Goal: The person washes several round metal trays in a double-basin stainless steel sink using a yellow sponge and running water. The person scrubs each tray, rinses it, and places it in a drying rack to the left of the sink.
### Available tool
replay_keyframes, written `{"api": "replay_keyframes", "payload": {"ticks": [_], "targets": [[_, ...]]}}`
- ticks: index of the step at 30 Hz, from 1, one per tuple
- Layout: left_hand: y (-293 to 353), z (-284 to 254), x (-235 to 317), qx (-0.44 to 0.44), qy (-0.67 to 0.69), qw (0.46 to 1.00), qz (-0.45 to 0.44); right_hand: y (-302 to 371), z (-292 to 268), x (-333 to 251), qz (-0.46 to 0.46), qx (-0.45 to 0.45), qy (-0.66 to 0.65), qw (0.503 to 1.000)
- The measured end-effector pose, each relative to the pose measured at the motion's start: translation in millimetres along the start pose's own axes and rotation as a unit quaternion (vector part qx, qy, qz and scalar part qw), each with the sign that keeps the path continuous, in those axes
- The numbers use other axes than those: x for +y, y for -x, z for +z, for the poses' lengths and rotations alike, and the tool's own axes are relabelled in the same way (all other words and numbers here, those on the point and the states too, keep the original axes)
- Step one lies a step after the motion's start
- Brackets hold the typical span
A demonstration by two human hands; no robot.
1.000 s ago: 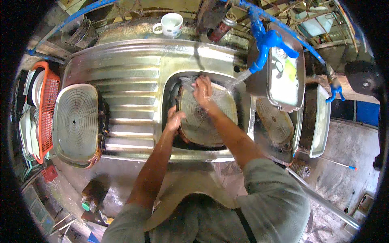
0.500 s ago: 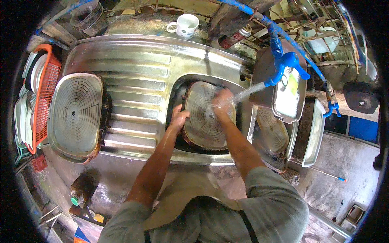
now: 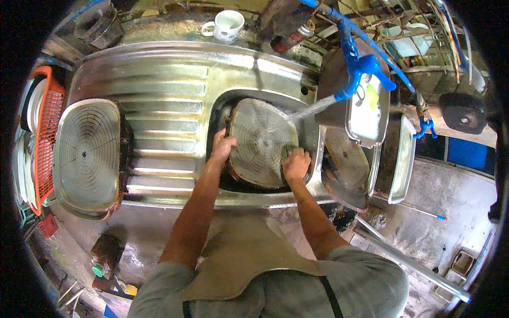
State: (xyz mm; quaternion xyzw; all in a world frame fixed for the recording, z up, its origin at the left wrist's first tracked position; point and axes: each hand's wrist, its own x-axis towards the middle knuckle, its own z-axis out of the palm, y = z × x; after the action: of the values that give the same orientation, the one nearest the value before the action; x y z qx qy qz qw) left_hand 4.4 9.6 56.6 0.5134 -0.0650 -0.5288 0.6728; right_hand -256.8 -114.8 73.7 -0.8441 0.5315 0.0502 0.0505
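Pan (image 3: 260, 122) is sitting in the sink (image 3: 216, 112), plates (image 3: 36, 108) in the orange basket (image 3: 49, 119). Left hand (image 3: 221, 147)'s clamped on the pan's left edge; right hand (image 3: 297, 165)'s curled at the right edge, can't tell if it's gripping.

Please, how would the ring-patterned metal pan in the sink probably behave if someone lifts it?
The ring-patterned metal pan is probably slippery, because water from the blue tap runs onto it. It is likely stiff: its broad metal face shows no sag where the left hand holds one edge.
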Motion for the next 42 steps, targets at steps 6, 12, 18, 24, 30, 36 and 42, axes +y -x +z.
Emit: {"api": "replay_keyframes", "payload": {"ticks": [6, 12, 18, 24, 30, 36, 42], "targets": [[4, 17, -1, 0.027, -0.134, 0.99, 0.028, -132, 69, -30, 0.036, 0.273, 0.585, 0.763], [6, 5, 12, 0.097, -0.118, 0.988, -0.013, -7, 17, -142, -0.347, 0.199, -0.353, 0.846], [1, 21, 6, 0.115, -0.073, 0.989, -0.055, -57, 17, -8, -0.245, 0.196, -0.22, 0.924], [-12, -17, -18, 0.107, 0.018, 0.99, -0.088, 8, -28, -156, -0.363, 0.079, -0.426, 0.825], [7, 17, 13, 0.088, -0.007, 0.992, -0.09, 44, -42, 21, -0.29, -0.108, -0.297, 0.903], [8, 15, 8, 0.098, -0.003, 0.99, -0.105, 69, -40, -70, -0.226, -0.119, -0.44, 0.861], [11, 21, 15, 0.086, -0.003, 0.992, -0.088, 24, -33, 51, -0.313, -0.13, 0.099, 0.936]]}}
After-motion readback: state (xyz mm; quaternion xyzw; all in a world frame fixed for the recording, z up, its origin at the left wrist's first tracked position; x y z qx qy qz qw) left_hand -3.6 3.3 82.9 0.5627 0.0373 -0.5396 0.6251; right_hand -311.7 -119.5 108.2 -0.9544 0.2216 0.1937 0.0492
